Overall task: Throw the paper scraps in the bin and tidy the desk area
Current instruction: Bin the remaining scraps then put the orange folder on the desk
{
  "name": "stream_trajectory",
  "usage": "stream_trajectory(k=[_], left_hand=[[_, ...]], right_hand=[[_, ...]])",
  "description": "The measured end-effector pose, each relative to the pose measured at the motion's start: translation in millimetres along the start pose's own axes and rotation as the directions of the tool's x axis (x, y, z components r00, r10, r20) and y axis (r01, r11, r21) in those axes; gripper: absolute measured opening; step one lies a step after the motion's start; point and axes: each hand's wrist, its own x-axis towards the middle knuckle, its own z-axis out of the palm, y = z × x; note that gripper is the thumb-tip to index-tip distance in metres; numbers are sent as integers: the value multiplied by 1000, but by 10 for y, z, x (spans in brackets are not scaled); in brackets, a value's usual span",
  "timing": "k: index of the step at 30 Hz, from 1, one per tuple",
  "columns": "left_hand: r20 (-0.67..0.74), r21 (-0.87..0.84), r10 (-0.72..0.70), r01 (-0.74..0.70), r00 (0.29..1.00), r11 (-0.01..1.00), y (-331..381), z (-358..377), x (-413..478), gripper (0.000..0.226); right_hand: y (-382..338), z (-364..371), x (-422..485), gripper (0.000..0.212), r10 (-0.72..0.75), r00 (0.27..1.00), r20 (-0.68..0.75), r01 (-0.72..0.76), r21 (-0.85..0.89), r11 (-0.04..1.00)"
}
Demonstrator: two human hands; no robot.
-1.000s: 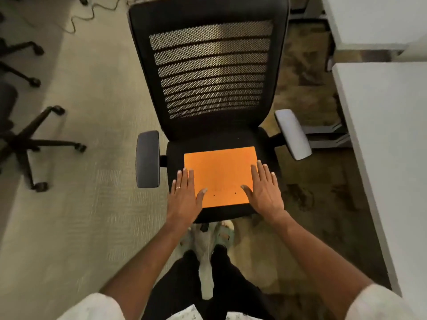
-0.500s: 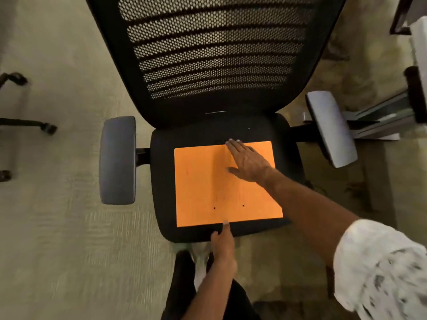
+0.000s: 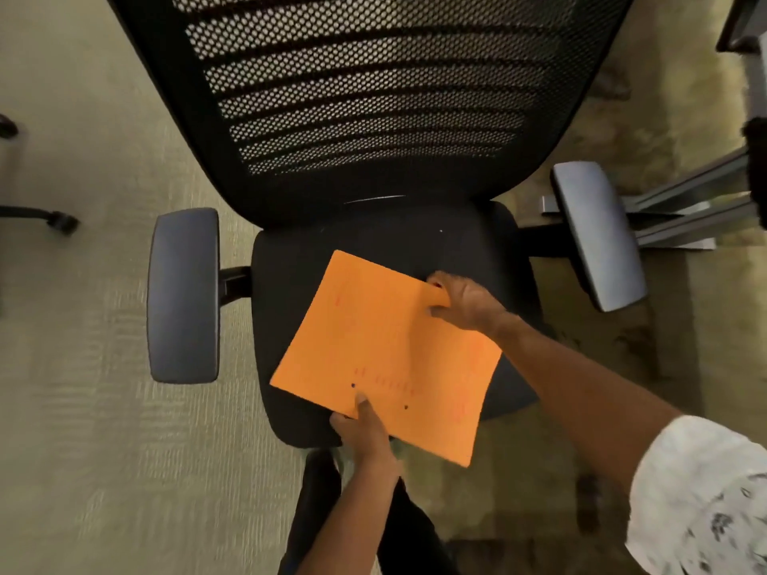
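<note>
You hold the orange sheet [image 3: 386,354] with both hands above the black seat [image 3: 299,292] of the office chair [image 3: 373,118]. Your right hand [image 3: 465,300] is closed on the far edge of the sheet, at about 2 o'clock from its middle, with the fingers curled over the edge and the thumb under it or beside it; which one, I cannot tell. Your left hand [image 3: 365,433] pinches the near edge at about 7 o'clock, with the thumb pressed on top, just beside 1 of the 2 small punched holes. The sheet is turned at an angle to the seat, and its near right corner, at 5 o'clock, hangs past the front edge of the seat. The sheet bends a little between your hands. Faint red marks show on its surface, too blurred to read. The left armrest [image 3: 184,294] stands at 9 o'clock from the sheet and the right armrest [image 3: 597,234] at 2 o'clock, both well apart from it. The mesh back of the chair rises at 12 o'clock. Under the chair is a pale carpet [image 3: 83,408].
</note>
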Motion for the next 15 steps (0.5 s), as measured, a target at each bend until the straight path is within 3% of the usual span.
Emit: stream_trajectory(k=[3,7,11,13,15], left_hand=[[146,-51,127,-121,981,991,277,-169,-174,33],[293,63,280,-310,914,949,706,-378,-408,19],[432,109,256,-332,865,937,1154,-477,-707,16],[518,161,201,-326,831,932,1345,-477,-917,29],[580,236,156,-348,799,908,1488,-492,-1089,39]], right_hand=[[230,34,-278,48,59,998,19,-62,317,946],[318,-14,-960,41,108,994,10,-84,700,709],[198,-147,-1752,38,100,995,-29,-29,842,538],[162,-182,-2171,30,108,993,-56,5,905,426],[143,-105,-2497,36,144,986,-89,37,943,331]])
